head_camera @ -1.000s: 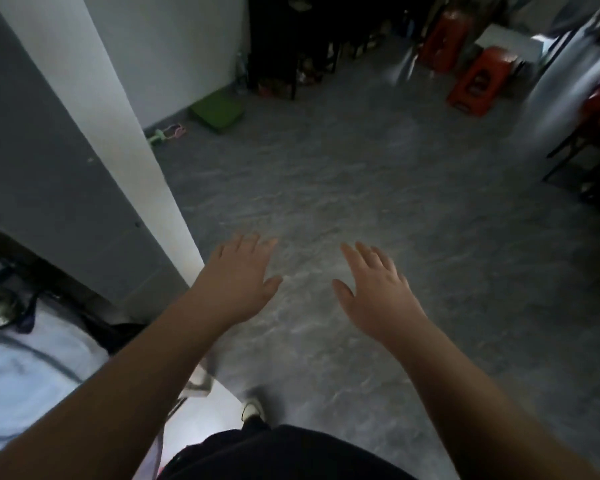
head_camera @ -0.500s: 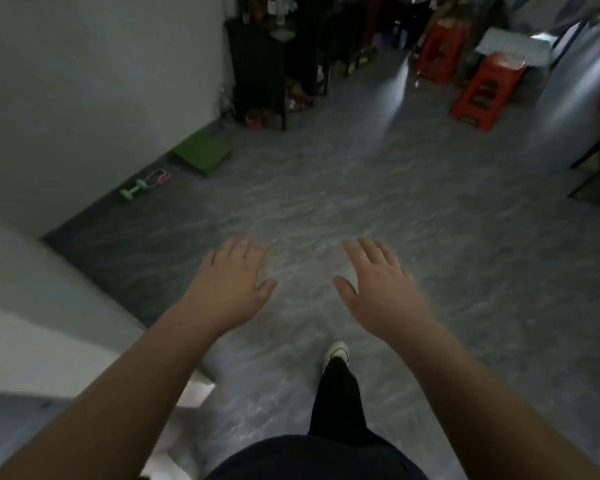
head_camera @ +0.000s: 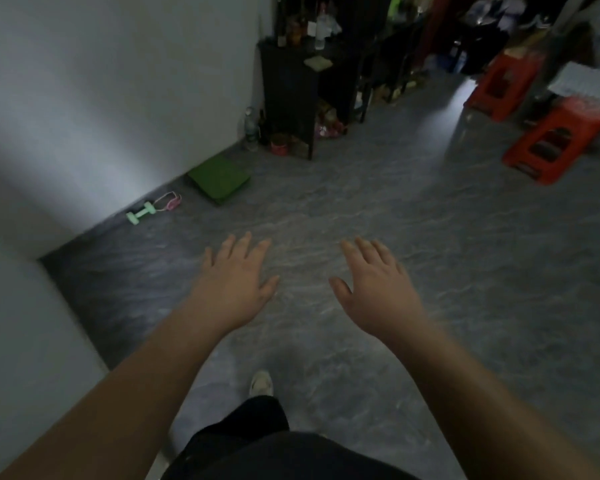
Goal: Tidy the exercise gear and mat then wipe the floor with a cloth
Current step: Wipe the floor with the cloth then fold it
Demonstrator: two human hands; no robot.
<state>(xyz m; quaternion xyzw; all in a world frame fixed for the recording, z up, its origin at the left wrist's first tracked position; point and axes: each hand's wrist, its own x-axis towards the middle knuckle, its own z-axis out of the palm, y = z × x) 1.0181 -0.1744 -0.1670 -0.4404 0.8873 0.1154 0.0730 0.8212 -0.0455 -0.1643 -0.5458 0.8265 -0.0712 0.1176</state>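
Both arms are stretched out in front, palms down over the grey floor (head_camera: pixel 430 237). The left hand (head_camera: pixel 234 285) is flat with fingers spread, holding nothing. The right hand (head_camera: pixel 374 289) is the same, fingers fanned and empty, and the two hands are apart with bare floor between them. Below them a white shoe (head_camera: pixel 261 382) pokes out from a dark trouser leg (head_camera: pixel 250 424).

Up ahead on the left, against the white wall (head_camera: pixel 118 98), lies a pale green dumbbell (head_camera: pixel 140 213), and just beside it a pink loop (head_camera: pixel 170 201), maybe a resistance band or a skipping rope, too small and blurred to tell. A little further along the wall sits a folded green mat (head_camera: pixel 219 180), flat on the floor. Beyond that stands a dark shelf (head_camera: pixel 288 98) with bottles on top. Far right, two red stools (head_camera: pixel 555 140), well apart from the gear.
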